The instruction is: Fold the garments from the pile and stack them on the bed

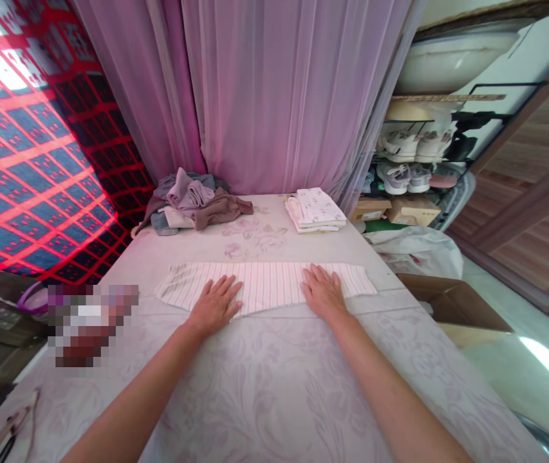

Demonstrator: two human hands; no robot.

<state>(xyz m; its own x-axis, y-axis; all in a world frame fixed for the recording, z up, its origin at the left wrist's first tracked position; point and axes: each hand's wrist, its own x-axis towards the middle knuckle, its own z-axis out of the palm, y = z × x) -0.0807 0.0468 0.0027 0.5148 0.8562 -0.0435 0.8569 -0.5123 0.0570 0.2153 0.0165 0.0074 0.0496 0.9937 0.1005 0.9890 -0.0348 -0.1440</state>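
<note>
A pink-and-white striped garment (269, 283), long and narrow like folded trousers, lies flat across the table (255, 386). Flat on its left part rests my left hand (216, 302), palm down with the fingers spread. My right hand (323, 292) presses on the right part in the same way, fingers apart. Neither hand grips the cloth. Behind the garment at the left is a loose heap of clothes (192, 199) in mauve, brown and grey-blue. A neat stack of folded white printed cloth (317, 209) sits at the back right.
Purple curtains (279, 96) hang behind the table, and a red-and-dark patterned cloth (37, 148) hangs at the left. To the right stand a shoe rack (407, 161) and an open cardboard box (457, 305) on the floor. A blurred-out patch covers something at the left edge.
</note>
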